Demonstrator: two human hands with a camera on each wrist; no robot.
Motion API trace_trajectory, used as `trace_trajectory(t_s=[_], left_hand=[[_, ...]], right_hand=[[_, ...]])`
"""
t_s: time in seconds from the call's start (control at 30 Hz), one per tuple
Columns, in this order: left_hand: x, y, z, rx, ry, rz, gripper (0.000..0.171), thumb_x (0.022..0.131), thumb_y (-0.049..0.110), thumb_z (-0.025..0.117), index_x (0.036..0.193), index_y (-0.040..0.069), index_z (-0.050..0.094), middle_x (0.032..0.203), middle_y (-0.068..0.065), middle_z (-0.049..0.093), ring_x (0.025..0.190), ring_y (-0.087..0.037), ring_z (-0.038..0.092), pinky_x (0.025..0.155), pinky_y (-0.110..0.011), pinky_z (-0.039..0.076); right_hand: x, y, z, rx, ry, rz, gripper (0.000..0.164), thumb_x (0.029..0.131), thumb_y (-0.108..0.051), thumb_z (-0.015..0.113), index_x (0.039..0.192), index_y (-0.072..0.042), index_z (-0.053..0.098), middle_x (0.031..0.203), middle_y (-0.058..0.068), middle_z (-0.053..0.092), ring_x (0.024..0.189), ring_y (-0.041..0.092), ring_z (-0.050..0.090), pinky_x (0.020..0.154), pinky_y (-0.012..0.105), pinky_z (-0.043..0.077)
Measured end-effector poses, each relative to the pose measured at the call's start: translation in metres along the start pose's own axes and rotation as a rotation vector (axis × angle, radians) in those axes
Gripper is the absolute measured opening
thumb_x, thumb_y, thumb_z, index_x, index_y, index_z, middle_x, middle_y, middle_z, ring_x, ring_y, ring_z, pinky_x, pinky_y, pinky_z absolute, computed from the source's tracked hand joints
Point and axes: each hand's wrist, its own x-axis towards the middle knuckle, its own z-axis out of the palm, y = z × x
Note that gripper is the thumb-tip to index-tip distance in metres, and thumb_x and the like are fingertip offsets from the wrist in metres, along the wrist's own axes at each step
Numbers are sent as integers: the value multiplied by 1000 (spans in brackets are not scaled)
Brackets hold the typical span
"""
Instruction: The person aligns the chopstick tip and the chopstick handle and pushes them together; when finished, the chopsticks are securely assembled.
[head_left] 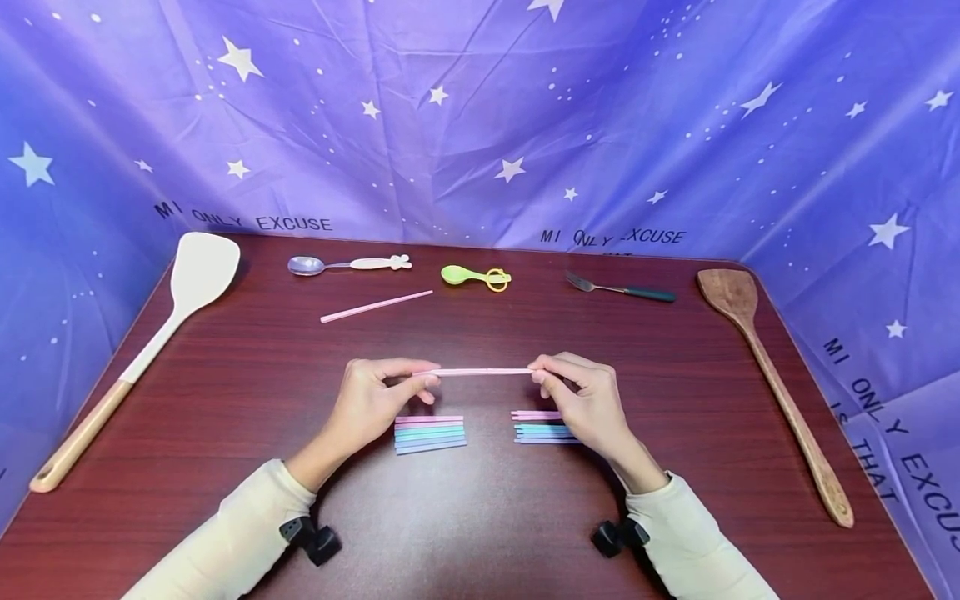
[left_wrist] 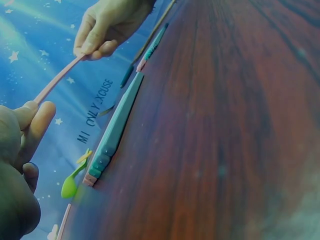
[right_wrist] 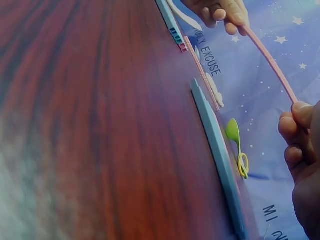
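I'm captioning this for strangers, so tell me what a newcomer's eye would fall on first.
Probably the thin pink stick held between the left hand and the right hand, central in the head view. Next come the blue-purple cloth printed with white stars, behind the dark-red table, and the white spatula with a pale wooden handle, along the table's left side.

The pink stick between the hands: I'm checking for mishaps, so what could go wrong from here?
The pink stick might crease or snap if bent further; it looks bowed in both wrist views. It could slip, as the left hand and right hand pinch only near its ends. The right hand might knock the right row of sticks, which it partly covers in the head view.
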Motion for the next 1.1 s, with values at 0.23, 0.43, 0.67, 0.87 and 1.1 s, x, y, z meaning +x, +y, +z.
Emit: trace_trajectory(t_s=[0.23, 0.43, 0.67, 0.87, 1.1], left_hand=[[0, -1, 1, -15, -1, -24, 12, 92, 15, 78, 104, 12, 83, 72, -3, 78, 66, -4, 74, 54, -13, 43], [0, -2, -10, 11, -8, -47, 12, 91, 22, 81, 102, 20, 83, 64, 5, 73, 61, -18, 71, 42, -20, 29], [-1, -6, -36, 122, 51, -29, 15, 91, 24, 81, 105, 20, 82, 66, 5, 74, 50, -20, 64, 43, -21, 38], [1, -22, -61, 188, 154, -19, 14, 90, 18, 82, 104, 20, 83, 72, 0, 77, 57, -8, 64, 48, -19, 37], [10, -40, -80, 301, 244, -52, 11, 90, 20, 82, 101, 18, 83, 73, -3, 76, 65, 4, 58, 61, -16, 39]], right_hand=[[-1, 0, 1, 24, -9, 34, 8, 90, 3, 75, 93, -4, 77, 68, 3, 65, 58, 17, 60, 57, 20, 46], [0, -4, 0, 29, -80, 92, 5, 92, -6, 76, 97, -6, 78, 74, 2, 66, 61, 10, 58, 54, 23, 46], [1, 0, -6, 11, -76, 131, 8, 93, -6, 76, 100, -7, 78, 77, 1, 67, 62, 7, 57, 56, 23, 47], [-8, 6, -16, -81, -131, 140, 12, 93, -6, 75, 105, -11, 78, 86, -2, 71, 71, 6, 57, 63, 23, 48], [-24, 13, -31, -139, -223, 163, 15, 91, -7, 78, 104, -16, 79, 92, -7, 71, 72, 5, 54, 63, 21, 44]])
